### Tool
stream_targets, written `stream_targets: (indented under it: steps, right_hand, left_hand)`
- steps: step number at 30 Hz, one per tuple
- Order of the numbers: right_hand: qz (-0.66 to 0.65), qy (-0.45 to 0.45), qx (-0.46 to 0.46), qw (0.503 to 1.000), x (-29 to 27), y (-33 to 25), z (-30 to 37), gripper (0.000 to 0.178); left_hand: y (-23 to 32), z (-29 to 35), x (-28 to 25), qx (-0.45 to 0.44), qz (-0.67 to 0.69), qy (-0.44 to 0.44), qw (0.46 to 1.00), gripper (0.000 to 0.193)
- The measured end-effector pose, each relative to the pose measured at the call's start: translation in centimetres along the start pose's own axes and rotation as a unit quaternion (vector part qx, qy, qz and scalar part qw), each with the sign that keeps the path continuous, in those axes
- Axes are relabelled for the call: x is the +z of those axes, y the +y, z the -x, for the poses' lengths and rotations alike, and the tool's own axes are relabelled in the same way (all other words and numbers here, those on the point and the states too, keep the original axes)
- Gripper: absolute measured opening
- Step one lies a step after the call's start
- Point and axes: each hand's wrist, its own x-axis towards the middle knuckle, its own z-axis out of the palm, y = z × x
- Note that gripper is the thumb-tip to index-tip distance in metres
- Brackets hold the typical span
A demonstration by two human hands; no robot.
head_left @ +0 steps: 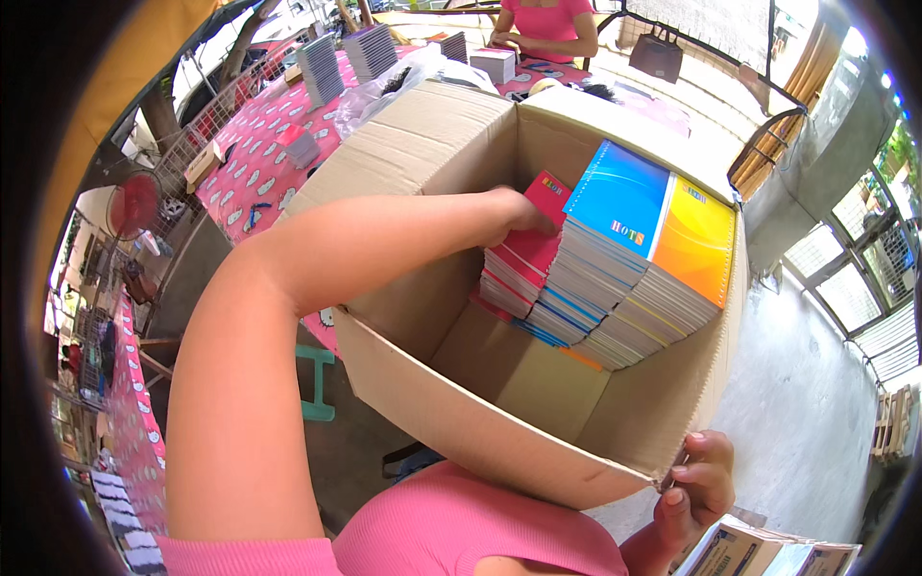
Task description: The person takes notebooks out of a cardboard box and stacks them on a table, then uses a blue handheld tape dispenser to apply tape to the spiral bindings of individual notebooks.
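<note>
An open cardboard box (480, 408) is tilted in front of me. Inside, along its right part, are stacks of red notebooks (512, 257), blue notebooks (615, 187) and yellow notebooks (698, 235). My left arm crosses over the box's left flap. My left hand (519, 213) is closed on the red notebooks, its fingers partly hidden. With curled fingers, my right hand (699, 485) grips the box's near right corner from outside. The blue and yellow stacks stand higher than the red one.
A pink patterned table (259, 158) behind the box bears stacks of spiral notebooks (371, 53) and a plastic bag (370, 106). Another person (547, 29) in pink is at its far side. A green stool (317, 384) stands below left, more cartons (759, 547) low right.
</note>
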Motion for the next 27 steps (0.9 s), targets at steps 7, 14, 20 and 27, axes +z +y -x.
stream_targets:
  steps: [7, 14, 20, 27]
  right_hand:
    - [-0.003, 0.017, -0.005, 1.000, 0.2, 0.4, 0.6, 0.029]
    - [0.019, 0.037, -0.016, 0.999, 1.1, 0.0, 0.5, 0.028]
    - [0.029, 0.055, -0.020, 0.998, 1.4, 0.0, 0.8, 0.029]
    - [0.035, 0.063, -0.022, 0.997, 1.7, -0.1, 1.0, 0.029]
  left_hand:
    - [-0.1, 0.1, -0.2, 0.078, -0.165, 0.062, 0.981, 0.056]
    - [-0.8, -1.0, -0.6, 0.112, -0.262, 0.086, 0.955, 0.077]
    - [-0.3, -0.3, -0.7, 0.147, -0.292, 0.084, 0.941, 0.064]
    - [-0.4, -0.6, -0.2, 0.095, -0.281, 0.068, 0.953, 0.078]
